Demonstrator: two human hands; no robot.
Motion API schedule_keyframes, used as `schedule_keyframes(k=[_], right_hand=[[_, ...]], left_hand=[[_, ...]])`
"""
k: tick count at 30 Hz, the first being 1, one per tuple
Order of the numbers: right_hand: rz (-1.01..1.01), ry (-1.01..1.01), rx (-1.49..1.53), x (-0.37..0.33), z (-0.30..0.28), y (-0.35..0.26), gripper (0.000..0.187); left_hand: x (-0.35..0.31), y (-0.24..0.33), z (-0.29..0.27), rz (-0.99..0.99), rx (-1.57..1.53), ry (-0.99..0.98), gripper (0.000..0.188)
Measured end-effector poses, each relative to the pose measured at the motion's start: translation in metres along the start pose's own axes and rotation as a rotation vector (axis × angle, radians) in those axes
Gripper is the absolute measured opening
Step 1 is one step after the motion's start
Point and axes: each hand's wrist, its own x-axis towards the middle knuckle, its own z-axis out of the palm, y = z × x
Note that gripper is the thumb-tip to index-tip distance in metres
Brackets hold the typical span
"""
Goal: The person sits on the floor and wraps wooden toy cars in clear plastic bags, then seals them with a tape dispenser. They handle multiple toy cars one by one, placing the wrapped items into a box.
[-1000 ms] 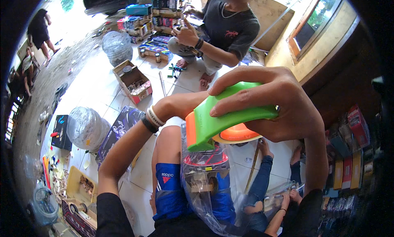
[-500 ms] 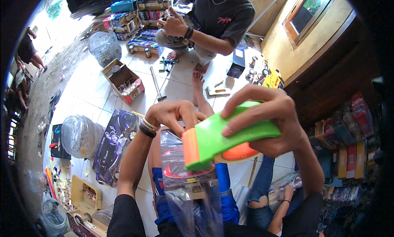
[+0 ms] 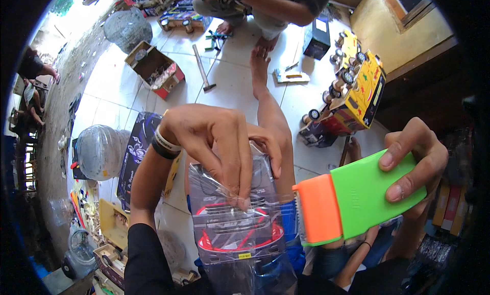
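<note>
A dark boxy toy [image 3: 240, 244] with red printed shapes on its end sits on my lap, wrapped in a clear plastic bag [image 3: 204, 180]. My left hand [image 3: 214, 147] bends over it, its fingers pinching and pressing the plastic down against the upper part of that end. To the right, my right hand [image 3: 416, 167] grips a green and orange tape dispenser [image 3: 357, 198] by its green body. The dispenser's toothed edge faces left and stands apart from the package. Whether tape spans the gap cannot be made out.
Ahead on the tiled floor lie a hammer [image 3: 203, 67], an open box [image 3: 155, 73] and a hand plane-like tool [image 3: 291, 76]. Yellow toy trucks [image 3: 365, 93] rest at right; a purple-printed toy [image 3: 135, 159] and wrapped bundle [image 3: 102, 152] stand left. A co-worker's leg [image 3: 260, 73] reaches in ahead.
My right hand has drawn the tape dispenser away to the right of the package. My left hand's fingers have come down onto the plastic. The whole view has shifted, showing more of the yellow trucks.
</note>
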Motion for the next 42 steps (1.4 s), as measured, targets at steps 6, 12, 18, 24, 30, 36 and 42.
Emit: schedule_keyframes(k=[6,12,18,24,30,36,42], right_hand=[[0.028,0.31,0.297,-0.068,0.038,0.051,0.009],[0.055,0.304,0.312,-0.089,0.05,0.058,0.014],[0.132,0.147,0.067,-0.07,0.037,0.026,0.028],[0.112,-0.129,-0.338,-0.019,0.04,-0.034,0.031],[0.567,-0.557,-0.887,-0.084,0.082,-0.037,0.025],[0.805,0.666,-0.631,-0.273,0.166,0.168,0.033],[1.495,1.134,-0.496,-0.377,0.288,0.284,0.038]], left_hand=[[-0.008,0.014,0.0,-0.077,0.091,0.013,0.026],[-0.01,0.038,0.007,-0.253,0.193,0.095,0.018],[0.04,0.1,0.072,-0.468,0.983,0.456,0.026],[0.074,0.055,0.118,-0.487,1.139,0.402,0.015],[0.065,0.067,0.112,-0.507,1.051,0.404,0.028],[0.051,0.053,0.102,-0.688,1.198,0.544,0.041],[0.059,0.039,0.105,-0.439,0.911,0.373,0.043]])
